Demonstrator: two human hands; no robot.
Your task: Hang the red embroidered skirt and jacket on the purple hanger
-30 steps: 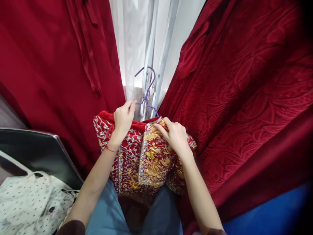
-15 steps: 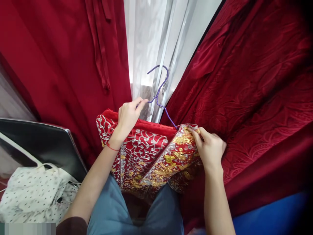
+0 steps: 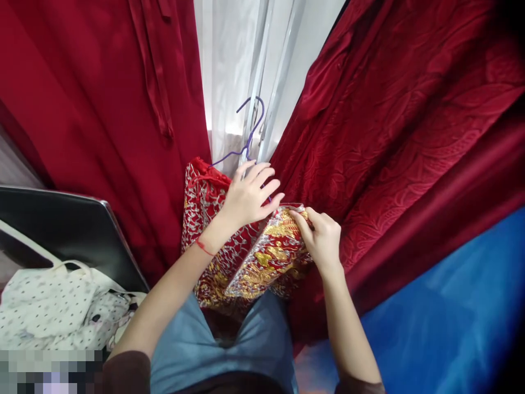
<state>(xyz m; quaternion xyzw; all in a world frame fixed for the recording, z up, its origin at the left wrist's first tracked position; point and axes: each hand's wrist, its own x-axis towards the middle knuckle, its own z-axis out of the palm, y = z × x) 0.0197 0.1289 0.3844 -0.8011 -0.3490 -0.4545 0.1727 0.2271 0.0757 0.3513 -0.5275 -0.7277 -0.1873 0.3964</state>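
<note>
A red garment (image 3: 262,257) with silver and gold embroidery hangs in front of my legs. The purple wire hanger (image 3: 262,112) rises from its top edge, hook upward, its left arm entering the garment's left corner. My left hand (image 3: 250,197) is over the hanger's middle, fingers spread, and seems to grip nothing; part of the hanger is hidden behind it. My right hand (image 3: 322,232) pinches the garment's upper right edge between thumb and fingers, beside the lower end of the hanger's right arm.
Dark red curtains or drapes (image 3: 82,109) hang at left and right, with a white sheer panel (image 3: 223,65) and pale poles between them. A black chair back (image 3: 77,224) stands at left, near a white dotted bag (image 3: 45,301). Blue fabric (image 3: 443,306) spreads at lower right.
My left hand has let go of the hanger's left arm and moved right across its middle, fingers opening. The garment's left corner has risen. My right hand keeps its pinch; the view has shifted.
</note>
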